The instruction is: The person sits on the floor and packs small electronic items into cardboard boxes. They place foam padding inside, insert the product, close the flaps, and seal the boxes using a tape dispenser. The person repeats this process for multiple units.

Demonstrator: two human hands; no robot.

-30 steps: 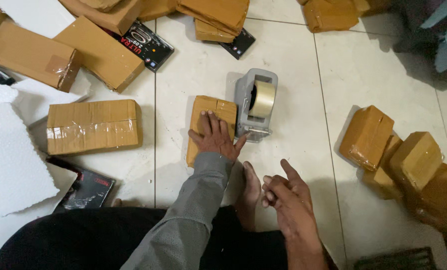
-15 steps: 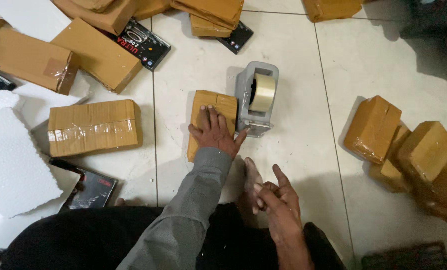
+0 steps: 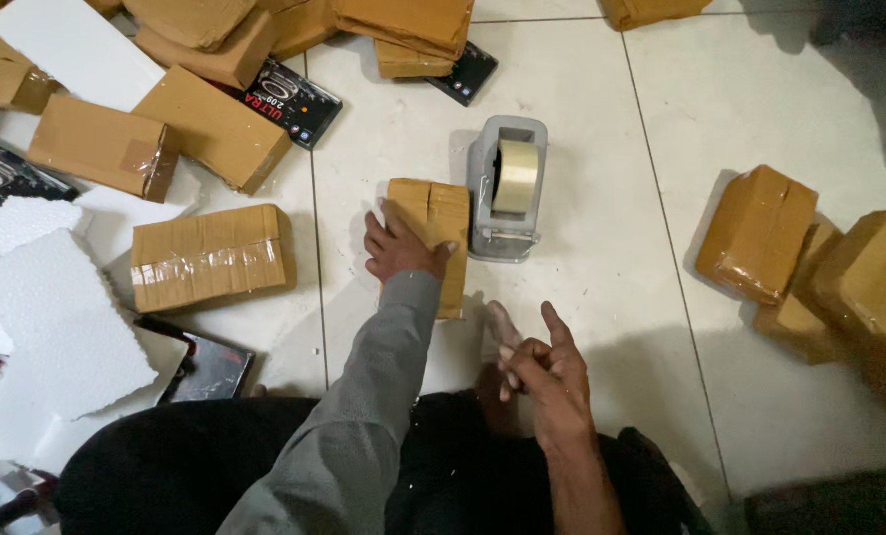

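Observation:
My left hand (image 3: pixel 400 248) lies flat on a small brown taped parcel (image 3: pixel 437 216) on the white floor tiles, pressing it down. Just right of the parcel stands a grey tape dispenser (image 3: pixel 505 190) with a roll of clear tape (image 3: pixel 515 175). My right hand (image 3: pixel 542 372) hovers near my lap, fingers loosely spread, pinching what may be a bit of tape; I cannot tell for sure. A bare foot (image 3: pixel 497 342) shows beside it.
Several brown wrapped parcels (image 3: pixel 210 256) lie at the left and top, more at the right (image 3: pixel 757 233). White foam sheets (image 3: pixel 52 327) and dark printed boxes (image 3: pixel 289 99) sit at the left. Grey sleeve and dark trousers fill the bottom.
My left hand has slid a little lower on the parcel. My right hand lifted slightly and its fingers curled closer together. The view shifted slightly.

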